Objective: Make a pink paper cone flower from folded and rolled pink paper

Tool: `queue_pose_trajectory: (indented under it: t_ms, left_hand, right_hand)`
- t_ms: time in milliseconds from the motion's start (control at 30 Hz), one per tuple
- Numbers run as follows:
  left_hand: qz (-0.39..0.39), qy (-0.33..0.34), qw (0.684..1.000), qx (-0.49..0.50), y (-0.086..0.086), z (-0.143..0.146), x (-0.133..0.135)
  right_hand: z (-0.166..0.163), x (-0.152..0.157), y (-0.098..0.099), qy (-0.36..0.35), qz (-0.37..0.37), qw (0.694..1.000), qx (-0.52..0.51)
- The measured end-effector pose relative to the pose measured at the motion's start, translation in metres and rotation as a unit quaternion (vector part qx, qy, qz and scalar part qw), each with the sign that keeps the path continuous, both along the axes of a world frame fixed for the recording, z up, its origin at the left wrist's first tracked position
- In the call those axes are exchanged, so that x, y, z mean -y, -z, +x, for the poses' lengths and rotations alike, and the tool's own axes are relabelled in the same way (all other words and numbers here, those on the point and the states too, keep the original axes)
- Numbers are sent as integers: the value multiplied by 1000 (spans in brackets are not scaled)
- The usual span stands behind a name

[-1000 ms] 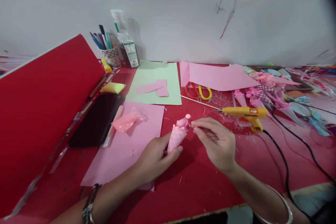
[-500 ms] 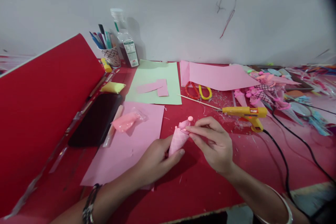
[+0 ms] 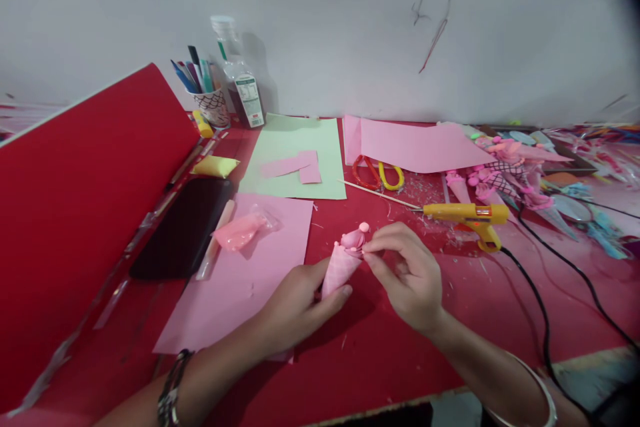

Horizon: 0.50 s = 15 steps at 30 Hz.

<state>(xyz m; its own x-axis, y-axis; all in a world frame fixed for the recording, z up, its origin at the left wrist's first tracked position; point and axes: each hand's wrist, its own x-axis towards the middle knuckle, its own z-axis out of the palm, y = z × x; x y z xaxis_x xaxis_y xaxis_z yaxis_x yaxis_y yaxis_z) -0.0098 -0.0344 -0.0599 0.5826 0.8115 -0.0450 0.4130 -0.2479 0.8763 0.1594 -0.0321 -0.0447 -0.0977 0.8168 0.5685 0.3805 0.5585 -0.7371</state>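
My left hand (image 3: 295, 303) is closed around the lower end of a small pink paper cone (image 3: 339, 267), which is topped with a pink clay swirl and a little ball (image 3: 355, 237). Fingertips of my right hand (image 3: 407, 273) are pinched together right at the cone's rim, beside the pink topping. What they pinch is too small to make out. Both hands hover just above the red table (image 3: 400, 360).
A yellow glue gun (image 3: 467, 217) with a black cord lies just behind my right hand. Pink paper (image 3: 240, 273), a bag of pink clay (image 3: 240, 230), a black phone (image 3: 185, 227), green paper (image 3: 295, 157), scissors (image 3: 377, 173), a pen cup (image 3: 210, 103) and finished cones (image 3: 505, 177) surround them.
The cone has tilted slightly and dropped a little. My right hand's fingers moved in from beside the topping to pinch at the cone's rim.
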Motion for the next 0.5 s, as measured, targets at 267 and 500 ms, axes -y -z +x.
queue_pose_trajectory:
  t_ms: [267,500]
  left_hand:
    - [4,2,1000,0,3,-1,0]
    - [31,-17,999,16,5,-2,1]
  right_hand:
    - [0,0,1,-25,-6,999,-19]
    - [-2,0,8,-65,-112,982,-137]
